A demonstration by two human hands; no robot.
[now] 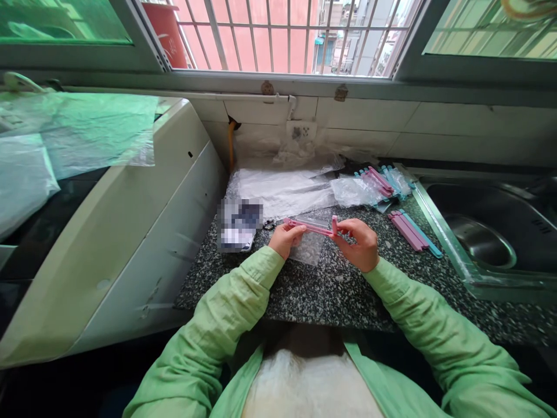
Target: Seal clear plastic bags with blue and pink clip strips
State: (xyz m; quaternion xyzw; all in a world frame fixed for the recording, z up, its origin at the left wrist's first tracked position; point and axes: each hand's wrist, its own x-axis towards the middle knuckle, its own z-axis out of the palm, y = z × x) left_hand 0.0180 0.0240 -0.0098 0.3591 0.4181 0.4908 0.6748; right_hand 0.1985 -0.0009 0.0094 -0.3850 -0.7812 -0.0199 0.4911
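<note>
My left hand [285,238] and my right hand [359,244] together hold a long pink sealing clip [311,226] level above the speckled granite counter [331,290]. The left hand grips its left end and the right hand pinches its right end. A small clear plastic bag [308,247] hangs under the clip, caught along its top edge. Both arms wear light green sleeves.
Loose pink and blue clips [411,231] lie to the right, with more clips in clear bags [376,186] behind. Plastic sheets [282,188] are at the back, a phone [238,229] at left, a steel sink [483,238] at right, a white appliance [130,232] at left.
</note>
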